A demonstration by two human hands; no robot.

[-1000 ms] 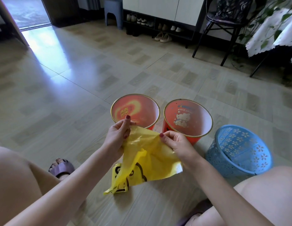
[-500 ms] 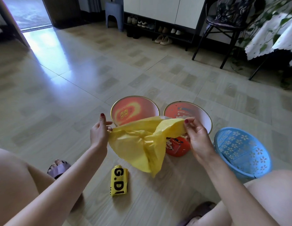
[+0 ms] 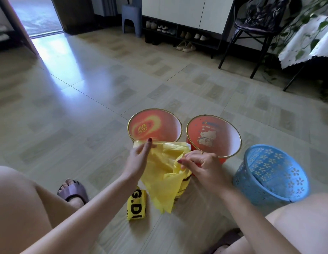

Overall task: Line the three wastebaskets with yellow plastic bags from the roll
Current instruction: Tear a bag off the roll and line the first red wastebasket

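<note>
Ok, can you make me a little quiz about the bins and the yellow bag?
1. True or false: the blue basket already has a bag in it.
2. How many wastebaskets stand on the floor?
3. What holds the yellow bag? A) left hand only B) both hands C) nobody

Key: 1 false. 2 three: two red bins and the blue basket. 3 B, the right hand pinches it too.

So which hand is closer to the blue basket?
Right hand: it pinches the yellow bag just left of the blue basket. Left hand is farther left.
</note>
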